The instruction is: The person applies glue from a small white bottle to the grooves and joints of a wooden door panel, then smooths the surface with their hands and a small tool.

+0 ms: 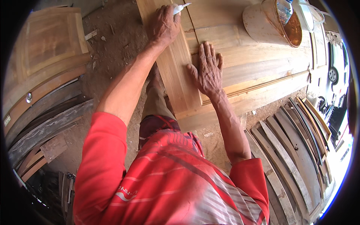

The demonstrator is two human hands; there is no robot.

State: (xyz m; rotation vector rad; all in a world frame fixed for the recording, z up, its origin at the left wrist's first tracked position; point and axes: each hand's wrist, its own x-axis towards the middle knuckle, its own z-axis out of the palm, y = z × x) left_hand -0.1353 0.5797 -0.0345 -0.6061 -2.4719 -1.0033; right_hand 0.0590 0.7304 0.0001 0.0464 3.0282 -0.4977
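Observation:
Fingers curled, my left hand [164, 25] grips a small white bottle with a pointed nozzle [179, 9] over the far left edge of a wooden panelled door [247, 69]. Most of the bottle is hidden behind the hand, and its thin tip points right. My right hand [208, 71] rests flat on the door, fingers stretched and thumb apart, next to the groove along the wide edge board [182, 77]. It holds nothing.
A stained bucket [258, 23] lies or leans on the door, a clear plastic bottle [285, 12] inside. Another wooden door [52, 41] is at far left above stacked boards [48, 120]. More planks [288, 150] lie right; a car [335, 69] stands beyond.

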